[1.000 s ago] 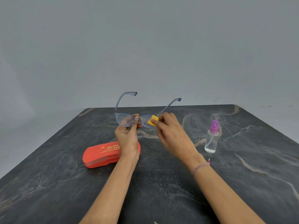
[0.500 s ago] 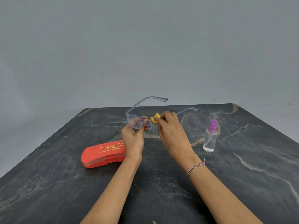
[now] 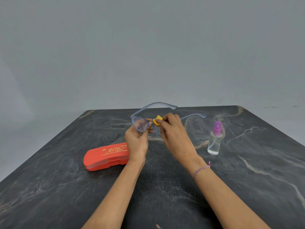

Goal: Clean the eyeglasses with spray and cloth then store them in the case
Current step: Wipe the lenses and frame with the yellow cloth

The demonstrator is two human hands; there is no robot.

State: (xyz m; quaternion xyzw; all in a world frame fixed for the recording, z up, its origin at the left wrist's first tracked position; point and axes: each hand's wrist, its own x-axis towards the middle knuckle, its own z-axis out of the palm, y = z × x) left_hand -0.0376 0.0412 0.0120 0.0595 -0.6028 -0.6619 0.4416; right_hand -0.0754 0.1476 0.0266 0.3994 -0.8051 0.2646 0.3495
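Observation:
Clear blue-grey eyeglasses are held up over the middle of the dark table, temples unfolded and pointing away to the right. My left hand grips the frame at the left lens, which shows spray droplets. My right hand pinches a small yellow cloth against the right lens, which the fingers mostly hide. A closed orange glasses case with gold lettering lies on the table just left of my left wrist. A clear spray bottle with a purple nozzle stands upright to the right.
The dark marbled table spreads wide around the hands, with its far edge just behind the glasses. A plain grey wall rises behind it. A braided bracelet circles my right wrist.
The glasses have shifted right and turned, so the temples now sweep lower and toward the right. My right hand has kept the yellow cloth on the right lens.

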